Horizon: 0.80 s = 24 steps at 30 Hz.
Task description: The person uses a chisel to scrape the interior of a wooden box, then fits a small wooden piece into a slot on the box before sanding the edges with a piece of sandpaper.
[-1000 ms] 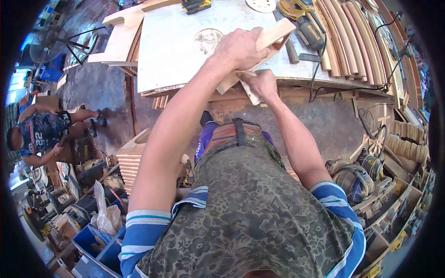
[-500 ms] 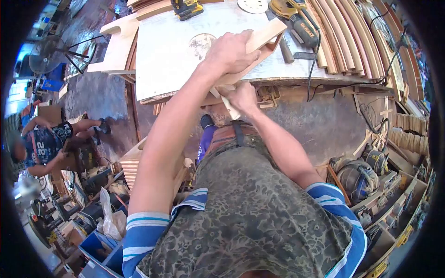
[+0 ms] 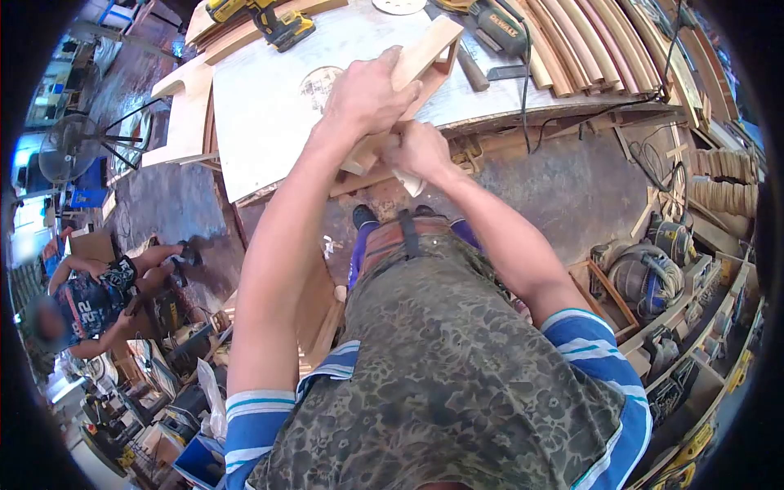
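My left hand (image 3: 367,96) is closed over a pale wooden piece (image 3: 429,51), which looks like a narrow box-like frame. It lies at a slant over the front edge of the white-topped workbench (image 3: 261,131). Just below, my right hand (image 3: 420,151) is closed at the near end of the wood. A pale folded sheet (image 3: 408,181) hangs out under its fingers; whether it is sandpaper or cloth I cannot tell. The fingertips of my right hand are partly hidden against the wood.
On the bench stand a yellow cordless drill (image 3: 282,28), a DeWalt sander (image 3: 498,28) with its cord, and a dark-handled tool (image 3: 472,69). Curved wooden strips (image 3: 572,45) are stacked at right. A person (image 3: 90,298) sits at left near a fan (image 3: 69,147). Power tools (image 3: 645,269) fill shelves at right.
The view has shifted, so the bench items appear further up and left. My right hand has moved up along the wood, closer to my left hand, which keeps its hold.
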Tool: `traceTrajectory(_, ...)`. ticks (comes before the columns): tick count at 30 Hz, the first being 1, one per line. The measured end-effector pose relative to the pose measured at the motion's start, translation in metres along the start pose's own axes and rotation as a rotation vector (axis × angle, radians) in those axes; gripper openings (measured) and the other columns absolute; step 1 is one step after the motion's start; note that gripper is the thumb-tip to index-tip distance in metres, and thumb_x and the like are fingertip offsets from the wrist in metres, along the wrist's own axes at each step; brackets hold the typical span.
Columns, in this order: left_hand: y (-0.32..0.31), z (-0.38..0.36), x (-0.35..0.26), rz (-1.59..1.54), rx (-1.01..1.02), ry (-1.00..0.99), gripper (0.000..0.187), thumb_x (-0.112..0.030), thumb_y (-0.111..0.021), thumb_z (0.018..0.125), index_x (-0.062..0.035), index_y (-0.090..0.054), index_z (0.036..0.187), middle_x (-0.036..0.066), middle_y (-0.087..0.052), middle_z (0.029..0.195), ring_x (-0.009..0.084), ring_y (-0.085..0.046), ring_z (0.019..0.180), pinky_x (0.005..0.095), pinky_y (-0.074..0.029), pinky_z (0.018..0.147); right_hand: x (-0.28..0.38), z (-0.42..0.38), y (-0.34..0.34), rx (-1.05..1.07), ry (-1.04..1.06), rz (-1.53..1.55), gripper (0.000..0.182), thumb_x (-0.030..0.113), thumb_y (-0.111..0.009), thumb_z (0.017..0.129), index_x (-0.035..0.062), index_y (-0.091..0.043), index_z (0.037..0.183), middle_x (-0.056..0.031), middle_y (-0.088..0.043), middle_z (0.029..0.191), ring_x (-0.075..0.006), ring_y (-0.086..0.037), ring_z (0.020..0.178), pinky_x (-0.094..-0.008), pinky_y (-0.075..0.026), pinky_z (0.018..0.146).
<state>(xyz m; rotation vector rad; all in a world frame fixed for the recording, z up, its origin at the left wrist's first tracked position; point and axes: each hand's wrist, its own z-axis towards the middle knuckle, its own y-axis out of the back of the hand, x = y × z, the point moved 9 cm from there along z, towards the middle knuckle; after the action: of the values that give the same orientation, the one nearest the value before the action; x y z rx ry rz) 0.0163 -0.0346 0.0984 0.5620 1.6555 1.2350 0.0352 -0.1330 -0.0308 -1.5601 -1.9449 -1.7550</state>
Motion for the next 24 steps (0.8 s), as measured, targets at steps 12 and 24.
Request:
traceTrajectory(12, -0.003, -0.001, -0.002, 0.038, -0.025, -0.007, 0.073, -0.047, -0.07, 0.09, -0.0018, -0.055, 0.145, 0.029, -0.073, 0.108, 0.0452, -0.071, 0.102, 0.0488, -0.057, 0.092, 0.041, 0.002, -0.02, 0.043, 0.09, -0.116, 0.042, 0.047, -0.074, 0.083, 0.0066, -0.079, 0.094, -0.0174, -0.077, 0.09, -0.0348, -0.076, 0.089, -0.0453, -0.059, 0.08)
traceTrajectory(24, -0.003, 0.001, 0.001, 0.017, -0.034, -0.026, 0.07, -0.047, -0.069, 0.092, -0.0032, -0.055, 0.145, 0.029, -0.073, 0.106, 0.0462, -0.071, 0.102, 0.0495, -0.056, 0.092, 0.019, 0.002, -0.023, -0.166, 0.095, -0.231, 0.031, 0.033, -0.074, 0.083, 0.0037, -0.078, 0.091, -0.0207, -0.076, 0.086, -0.037, -0.076, 0.083, -0.0482, -0.06, 0.073)
